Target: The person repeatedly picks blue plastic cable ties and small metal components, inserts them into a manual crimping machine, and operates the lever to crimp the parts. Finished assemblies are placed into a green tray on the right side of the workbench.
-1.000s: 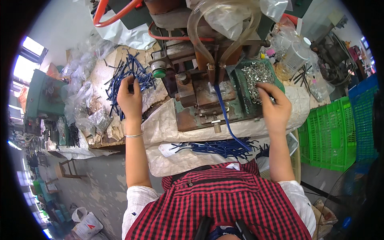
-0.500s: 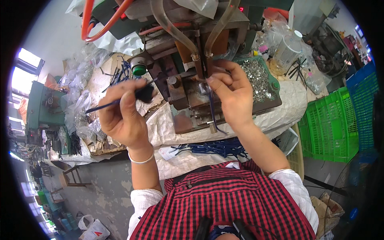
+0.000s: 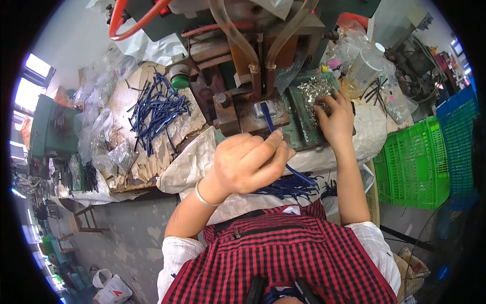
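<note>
My left hand (image 3: pixel 253 161) is closed in a pinch on a narrow dark-blue strip (image 3: pixel 268 117) in front of the press. The strip's upper end lies on a small pale metal block (image 3: pixel 265 109) beneath the machine's two tubes; its lower end sticks out past my fingers toward me. To the right, my right hand (image 3: pixel 338 120) reaches into a green tray (image 3: pixel 299 112) of small shiny metal pieces (image 3: pixel 313 90). Its fingers are apart and curved over the pieces, and I see nothing held between them.
Blue strips lie in a pile (image 3: pixel 158 109) on the worn board to the left, and a bundle (image 3: pixel 288 188) lies near my apron. A green button (image 3: pixel 179 81) is beside the press (image 3: pixel 225 114). Plastic bags, a clear jar (image 3: pixel 364 66) and a green crate (image 3: pixel 412 164) stand around.
My left hand has swung right from beside the strip pile to the front of the press, with a strip held. My right hand has left the press for the tray of metal pieces.
</note>
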Tool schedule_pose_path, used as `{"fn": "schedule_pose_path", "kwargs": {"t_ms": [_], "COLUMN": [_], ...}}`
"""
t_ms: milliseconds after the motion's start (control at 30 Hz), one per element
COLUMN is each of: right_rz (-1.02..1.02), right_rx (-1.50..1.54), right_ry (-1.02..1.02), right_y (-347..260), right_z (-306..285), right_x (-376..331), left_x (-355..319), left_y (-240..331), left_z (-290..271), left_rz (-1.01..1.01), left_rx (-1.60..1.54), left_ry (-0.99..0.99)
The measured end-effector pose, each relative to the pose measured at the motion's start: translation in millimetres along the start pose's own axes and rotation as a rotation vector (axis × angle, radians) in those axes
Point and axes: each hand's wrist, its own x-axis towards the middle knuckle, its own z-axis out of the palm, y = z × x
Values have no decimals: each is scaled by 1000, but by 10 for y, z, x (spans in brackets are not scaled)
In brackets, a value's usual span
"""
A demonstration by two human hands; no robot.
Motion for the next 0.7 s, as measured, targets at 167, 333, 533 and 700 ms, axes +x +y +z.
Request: {"fn": "schedule_pose_path", "kwargs": {"t_ms": [167,333,533,700], "right_rz": [-130,-329,-210,-95], "right_rx": [88,-9,-1,54], "right_ry": [133,66,201,161], "right_y": [-39,-175,0,-128], "right_z": [70,137,125,38], "right_x": [-48,138,111,161], "left_x": [-37,-55,-631,-478], "left_y": [-18,100,236,-287], "left_z": [10,-86,-760,-1315], "left_rz": [-5,-134,-365,-812], "left_rx": [-3,-2,281,565], "left_ry": [7,-30,48,74]}}
